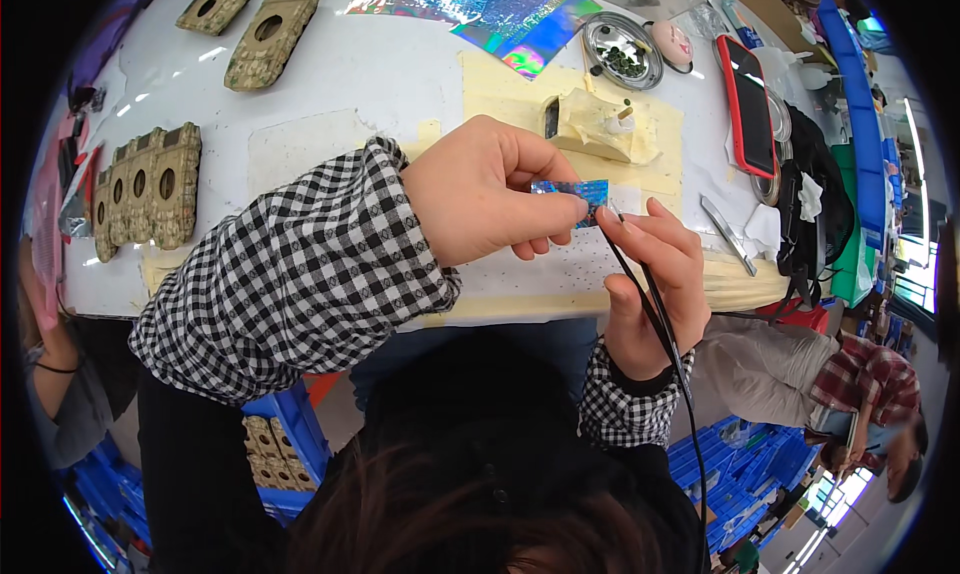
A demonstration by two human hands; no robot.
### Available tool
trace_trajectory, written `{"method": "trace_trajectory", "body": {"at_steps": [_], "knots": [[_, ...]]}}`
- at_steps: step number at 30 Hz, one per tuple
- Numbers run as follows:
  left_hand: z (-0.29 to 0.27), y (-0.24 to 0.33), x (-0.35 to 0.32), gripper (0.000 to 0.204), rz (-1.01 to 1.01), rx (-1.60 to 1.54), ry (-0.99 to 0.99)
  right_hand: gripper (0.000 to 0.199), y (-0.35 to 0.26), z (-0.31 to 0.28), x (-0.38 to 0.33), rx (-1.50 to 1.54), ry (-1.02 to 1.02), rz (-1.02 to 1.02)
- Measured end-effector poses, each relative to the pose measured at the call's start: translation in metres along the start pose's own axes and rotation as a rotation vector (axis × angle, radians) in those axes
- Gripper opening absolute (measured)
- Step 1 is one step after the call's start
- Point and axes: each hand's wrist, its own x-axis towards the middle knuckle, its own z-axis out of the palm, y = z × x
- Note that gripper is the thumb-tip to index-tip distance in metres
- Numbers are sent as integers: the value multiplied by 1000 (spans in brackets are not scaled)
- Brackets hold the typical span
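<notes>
Between its thumb and bent fingers, my left hand [480, 189] pinches a small shiny blue holographic strip [597, 190]. My right hand [660, 284] is close on its right side, fingers stretched and thumb apart, with a fingertip at or very near the strip's lower edge; actual contact is unclear. Black cables [655, 319] run in front of the right hand and down past its wrist. Just beyond both hands is a tape-wrapped block [590, 129] with a small white knob on top. Larger blue holographic sheets [525, 19] lie farther back.
Camouflage model tank hulls [150, 189] stand at left, with another hull [272, 39] behind. At right are a round dish [625, 49] of small dark green parts, a red-cased phone [745, 104] and a craft knife [728, 236]. Another person [860, 384] is at far right.
</notes>
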Motion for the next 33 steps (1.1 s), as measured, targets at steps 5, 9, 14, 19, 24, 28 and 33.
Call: {"method": "trace_trajectory", "body": {"at_steps": [5,9,14,19,24,28,33], "knots": [[0,-2,0,19,-2,9,11,35,0,1,0,-7,1,4],[0,-3,0,18,10,7,7,34,-1,0,1,-6,-4,7],[0,-3,0,17,23,19,6,33,-3,0,2,-4,-8,14],[0,-7,-2,17,81,96,29,30,-5,-1,4,-42,-28,-7],[2,-4,-1,18,46,52,35,30,-6,2,3,-112,-11,-34],[3,0,1,20,-43,-82,-3,32,-2,5,-2,-18,69,-28],[2,0,1,21,-77,-118,-6,36,0,10,-6,72,149,-11]]}}
